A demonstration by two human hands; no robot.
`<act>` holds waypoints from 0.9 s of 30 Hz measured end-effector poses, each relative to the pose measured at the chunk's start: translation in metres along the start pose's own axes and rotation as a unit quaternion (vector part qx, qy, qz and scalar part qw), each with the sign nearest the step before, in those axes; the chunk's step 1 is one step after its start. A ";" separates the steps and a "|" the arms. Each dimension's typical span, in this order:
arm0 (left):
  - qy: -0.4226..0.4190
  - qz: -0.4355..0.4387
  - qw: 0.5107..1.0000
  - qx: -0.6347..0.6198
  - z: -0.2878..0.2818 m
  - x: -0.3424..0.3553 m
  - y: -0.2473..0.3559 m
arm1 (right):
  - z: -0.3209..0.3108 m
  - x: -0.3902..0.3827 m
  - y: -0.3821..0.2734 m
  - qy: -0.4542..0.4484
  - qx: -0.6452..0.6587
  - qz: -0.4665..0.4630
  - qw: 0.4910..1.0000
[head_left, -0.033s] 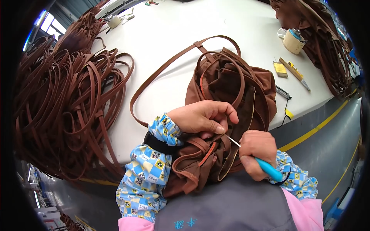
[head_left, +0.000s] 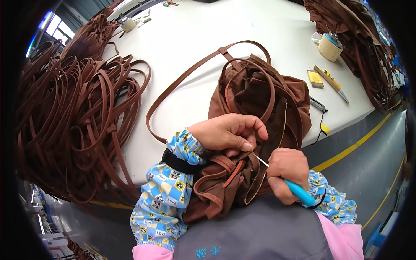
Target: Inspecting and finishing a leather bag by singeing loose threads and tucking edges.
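A brown bag (head_left: pixel 260 86) with long straps and a brass-toothed zipper (head_left: pixel 284 125) lies crumpled at the table's near edge, partly over my lap. My left hand (head_left: pixel 229 132) pinches a fold of its brown fabric between thumb and fingers. In my right hand (head_left: pixel 288 173) is an awl-like tool with a turquoise handle (head_left: pixel 299 192), gripped in a fist. Its thin metal shaft (head_left: pixel 261 160) points up and left, the end reaching the fabric by my left thumb. Whether the tip has gone into the cloth is hidden.
A large heap of brown straps (head_left: pixel 82 112) covers the table's left side. Toward the right lie a tape roll (head_left: pixel 330 47), a yellow block (head_left: pixel 315 79), a utility knife (head_left: pixel 331 82) and a dark tool with a cord (head_left: pixel 318 104). More brown pieces (head_left: pixel 359 47) hang off the right edge.
My right hand and the turquoise-handled tool have shifted very slightly left. My left hand and the bag look almost the same.
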State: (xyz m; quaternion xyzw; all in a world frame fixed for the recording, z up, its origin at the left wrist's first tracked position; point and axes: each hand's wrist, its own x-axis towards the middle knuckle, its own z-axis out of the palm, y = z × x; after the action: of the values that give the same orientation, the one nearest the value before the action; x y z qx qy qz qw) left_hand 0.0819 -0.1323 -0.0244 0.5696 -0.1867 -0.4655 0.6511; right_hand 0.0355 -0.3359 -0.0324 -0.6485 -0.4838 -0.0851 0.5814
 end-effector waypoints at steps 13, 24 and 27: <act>-0.003 0.008 1.000 -0.006 0.000 0.001 -0.001 | 0.005 -0.001 0.005 -0.021 -0.024 -0.035 0.999; -0.001 0.014 1.000 -0.001 0.000 0.001 -0.002 | 0.008 -0.002 0.007 -0.008 -0.035 -0.041 0.998; 0.000 0.011 1.000 -0.002 -0.001 0.001 -0.002 | 0.008 -0.003 0.007 -0.005 -0.039 -0.041 0.998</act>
State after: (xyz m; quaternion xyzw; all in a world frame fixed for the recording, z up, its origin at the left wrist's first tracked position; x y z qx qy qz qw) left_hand 0.0816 -0.1323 -0.0269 0.5665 -0.1917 -0.4587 0.6572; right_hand 0.0355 -0.3293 -0.0419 -0.6509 -0.5091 -0.1244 0.5493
